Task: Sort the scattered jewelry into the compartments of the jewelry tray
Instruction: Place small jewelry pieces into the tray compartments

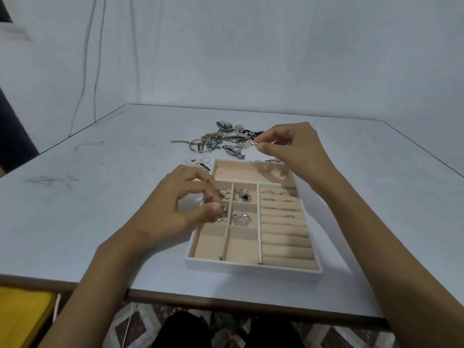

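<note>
Jewelry tray (253,268) sits near you on the worktop (100,197). Your left hand (180,202) is over its left compartments, thumb and fingers pinching a gold trinket (222,212) there. Farther off, your right hand (293,146) pinches a thin gold piece (254,143) above the tray's far edge, just beside the scattered jewelry pile (226,140).

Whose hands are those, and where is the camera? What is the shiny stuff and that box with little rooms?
No machine here: a person wears a camera on the head, so you look down at their own hands. On the pale table sits a jewelry tray with compartments; rings sit in its padded rolls. Behind it lies a pile of jewelry not yet sorted. The left hand pinches a gold trinket over a left compartment. The right hand pinches a thin gold piece near the pile.
</note>
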